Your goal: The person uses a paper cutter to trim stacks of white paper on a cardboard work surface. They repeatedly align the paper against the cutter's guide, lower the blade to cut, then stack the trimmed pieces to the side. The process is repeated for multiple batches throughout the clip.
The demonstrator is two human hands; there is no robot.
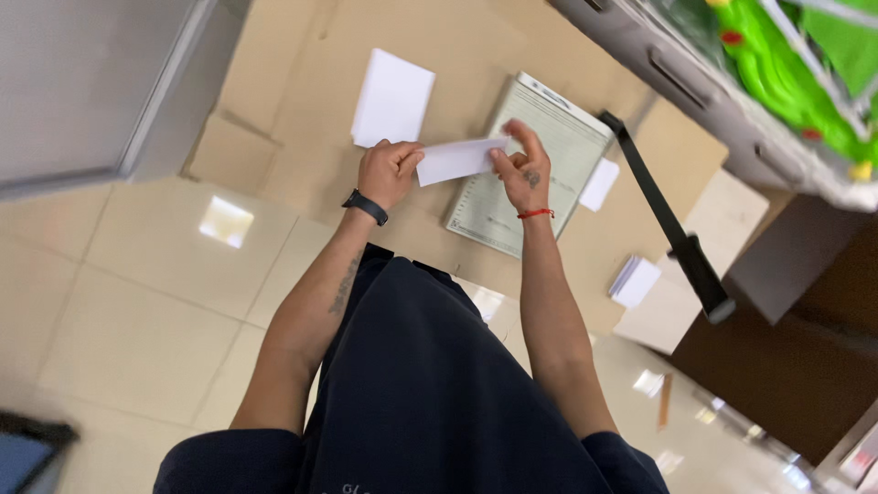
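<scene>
A stack of white rectangular sheets (392,97) is seen on flattened brown cardboard (293,82). A smaller white stack (634,280) lies near the cardboard's edge, beside a black lever handle (672,229).

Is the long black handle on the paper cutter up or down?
Up. The long black cutter handle sticks out away from the grey paper cutter board, not pressed flat along its edge.

flattened brown cardboard (302,91) spread over the floor, dark screen (27,448) at the lower left corner
</scene>
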